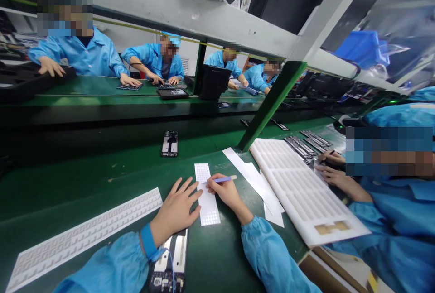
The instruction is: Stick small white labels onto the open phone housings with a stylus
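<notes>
My left hand (177, 211) lies with its fingers spread over the green bench, its fingertips at the left edge of a narrow white sticker sheet (208, 202). Rows of small round stickers show at the sheet's far and near ends. In my right hand (224, 192) I grip a slim purple stick-like tool (222, 179) with a pale end; its working tip is hard to make out at the sheet's middle. Below my left wrist, partly covered by it, is an opened phone body (176, 256). A blue wrist strap (148, 242) with a cord circles that wrist.
A long sheet of grey adhesive pieces (84, 236) lies at left. White paper strips (253, 182) and a slotted white foam tray (299, 189) are at right, beside a green post (272, 107). Another phone body (169, 143) lies ahead. Co-workers in blue sit opposite and at right.
</notes>
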A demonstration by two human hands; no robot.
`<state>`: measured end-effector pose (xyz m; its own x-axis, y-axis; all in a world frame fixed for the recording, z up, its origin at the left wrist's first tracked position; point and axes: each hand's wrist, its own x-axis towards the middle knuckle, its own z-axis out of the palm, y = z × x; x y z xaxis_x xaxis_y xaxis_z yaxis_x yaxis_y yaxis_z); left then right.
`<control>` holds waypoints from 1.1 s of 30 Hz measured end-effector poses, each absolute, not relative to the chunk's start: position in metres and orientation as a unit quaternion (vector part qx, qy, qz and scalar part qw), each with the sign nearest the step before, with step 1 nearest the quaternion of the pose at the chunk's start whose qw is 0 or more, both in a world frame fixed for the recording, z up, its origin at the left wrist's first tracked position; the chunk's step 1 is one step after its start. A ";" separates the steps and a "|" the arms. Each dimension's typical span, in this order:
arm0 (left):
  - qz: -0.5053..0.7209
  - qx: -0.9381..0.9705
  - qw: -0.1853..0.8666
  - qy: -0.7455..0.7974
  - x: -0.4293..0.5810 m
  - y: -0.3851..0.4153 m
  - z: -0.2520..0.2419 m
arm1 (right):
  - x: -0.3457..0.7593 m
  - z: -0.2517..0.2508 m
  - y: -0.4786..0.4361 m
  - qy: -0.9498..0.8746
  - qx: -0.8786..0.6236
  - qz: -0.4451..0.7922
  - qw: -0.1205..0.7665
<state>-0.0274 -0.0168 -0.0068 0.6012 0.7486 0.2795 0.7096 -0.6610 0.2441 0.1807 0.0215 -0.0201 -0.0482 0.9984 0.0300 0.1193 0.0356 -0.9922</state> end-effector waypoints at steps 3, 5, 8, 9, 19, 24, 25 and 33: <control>0.176 0.893 0.057 0.411 -0.026 -0.018 -0.005 | 0.181 -0.019 0.021 -0.547 -0.505 0.479 0.465; 0.177 0.891 0.057 0.414 -0.026 -0.017 -0.004 | 0.181 -0.018 0.021 -0.541 -0.501 0.485 0.469; 0.183 0.890 0.052 0.415 -0.027 -0.017 -0.006 | 0.181 -0.016 0.021 -0.527 -0.495 0.500 0.477; 0.185 0.890 0.049 0.414 -0.027 -0.017 -0.007 | 0.181 -0.015 0.021 -0.522 -0.492 0.505 0.480; 0.301 0.872 0.055 0.382 -0.039 -0.021 0.005 | 0.182 -0.011 0.015 -0.472 -0.501 0.481 0.544; 0.322 0.830 0.052 0.453 -0.095 -0.063 0.005 | 0.168 -0.008 -0.002 -0.449 -0.508 0.431 0.595; 0.301 0.834 0.045 0.460 -0.106 -0.079 0.004 | 0.162 -0.007 -0.009 -0.447 -0.505 0.437 0.595; 0.181 0.920 -0.136 0.320 -0.102 -0.181 -0.022 | 0.106 -0.006 -0.055 -0.493 -0.458 0.539 0.507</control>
